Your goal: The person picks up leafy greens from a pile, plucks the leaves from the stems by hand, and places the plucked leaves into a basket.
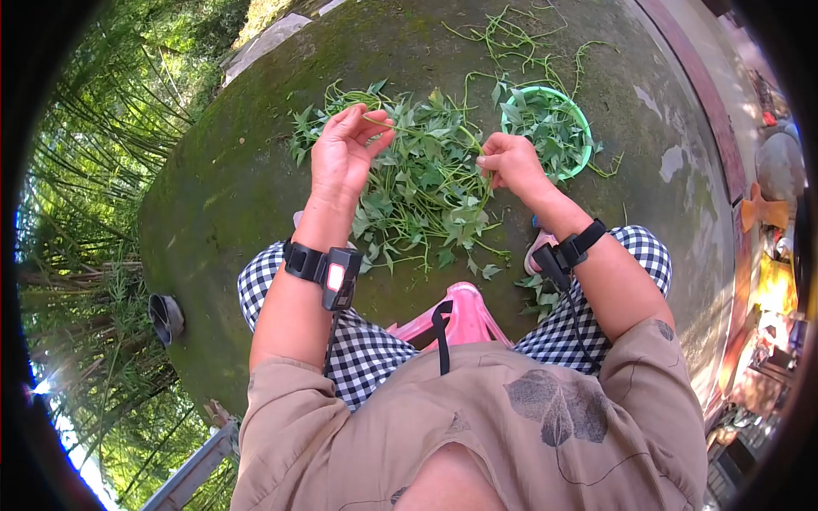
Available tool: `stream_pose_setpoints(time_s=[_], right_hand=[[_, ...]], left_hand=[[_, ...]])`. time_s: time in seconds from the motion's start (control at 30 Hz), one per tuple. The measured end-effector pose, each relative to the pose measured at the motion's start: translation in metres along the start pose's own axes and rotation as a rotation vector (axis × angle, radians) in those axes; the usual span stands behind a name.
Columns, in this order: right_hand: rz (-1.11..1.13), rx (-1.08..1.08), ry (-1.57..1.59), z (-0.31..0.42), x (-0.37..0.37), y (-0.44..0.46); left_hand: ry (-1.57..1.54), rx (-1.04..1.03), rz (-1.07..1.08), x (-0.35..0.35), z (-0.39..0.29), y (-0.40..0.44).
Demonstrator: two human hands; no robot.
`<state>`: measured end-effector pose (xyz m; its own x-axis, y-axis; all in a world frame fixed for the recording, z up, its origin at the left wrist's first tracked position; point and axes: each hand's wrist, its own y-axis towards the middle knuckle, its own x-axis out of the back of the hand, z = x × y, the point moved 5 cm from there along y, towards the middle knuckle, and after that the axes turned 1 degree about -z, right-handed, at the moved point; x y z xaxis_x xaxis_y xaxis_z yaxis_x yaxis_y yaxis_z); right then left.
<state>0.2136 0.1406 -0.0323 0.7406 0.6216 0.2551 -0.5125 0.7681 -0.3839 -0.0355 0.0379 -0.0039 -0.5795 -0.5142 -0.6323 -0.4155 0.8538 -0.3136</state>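
Note:
My left hand is raised over the left part of a heap of leafy green vines, palm turned up. Its fingers curl loosely round a thin green stem that stretches across toward my right hand. The right thumb and forefinger pinch the stem's other end, just left of a green-rimmed basket. Cut leaves fill that basket. Beneath both hands the heap lies spread on the ground, stems and leaves tangled together.
Bare stems lie scattered beyond the basket. A pink plastic stool shows between my knees. Mossy concrete surrounds the heap. A dark pot lies at the left edge by bamboo; clutter lines the right side.

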Motion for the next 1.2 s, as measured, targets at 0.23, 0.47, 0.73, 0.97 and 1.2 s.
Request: stream_pose_setpoints(time_s=[0.23, 0.47, 0.73, 0.97, 1.2], right_hand=[[-0.044, -0.034, -0.022, -0.016, 0.020, 0.003], [0.033, -0.183, 0.282, -0.009, 0.010, -0.003], [0.111, -0.231, 0.426, 0.012, -0.018, 0.001], [0.105, -0.201, 0.479, 0.020, -0.027, 0.004], [0.250, -0.138, 0.483, 0.036, -0.031, -0.001]], left_hand=[[-0.104, -0.107, -0.027, 0.017, -0.047, 0.002], [0.323, 0.056, -0.111, -0.015, -0.003, -0.021], [0.714, 0.199, 0.065, -0.040, 0.084, -0.046], [0.660, 0.106, 0.086, -0.038, 0.089, -0.040], [0.520, 0.175, 0.036, -0.035, 0.079, -0.041]])
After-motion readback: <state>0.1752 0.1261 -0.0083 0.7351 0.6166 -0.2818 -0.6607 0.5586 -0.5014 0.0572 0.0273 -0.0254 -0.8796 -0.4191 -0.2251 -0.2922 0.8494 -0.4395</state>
